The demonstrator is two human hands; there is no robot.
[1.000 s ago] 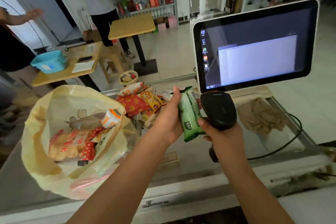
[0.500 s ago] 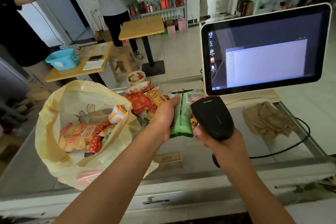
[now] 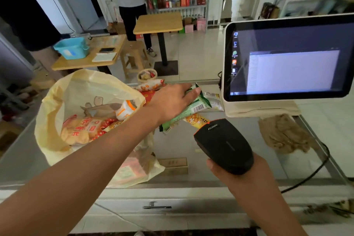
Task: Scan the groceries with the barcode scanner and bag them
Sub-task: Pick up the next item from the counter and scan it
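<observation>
My left hand [image 3: 172, 99] grips a green snack packet [image 3: 191, 109] from above, its white barcode facing up and toward the scanner. My right hand [image 3: 235, 176] holds the black barcode scanner [image 3: 224, 143] by its handle, nose pointing up-left at the packet from a short distance. To the left a yellow plastic bag [image 3: 63, 101] stands open on the counter with several snack packs inside. More loose snack packets [image 3: 151, 85] lie behind my left hand, and a yellow one [image 3: 199, 120] lies under the green packet.
A white-framed touchscreen monitor [image 3: 287, 63] stands at the right on the counter [image 3: 191, 184], a crumpled brown cloth [image 3: 283, 134] beside it. The scanner's black cable [image 3: 314, 170] runs right. Beyond the counter are wooden tables, a blue basket [image 3: 71, 47], shelves and two standing people.
My left hand turned the green packet from upright to lying flat with its barcode up and moved it away. My right hand pulled the scanner back toward me.
</observation>
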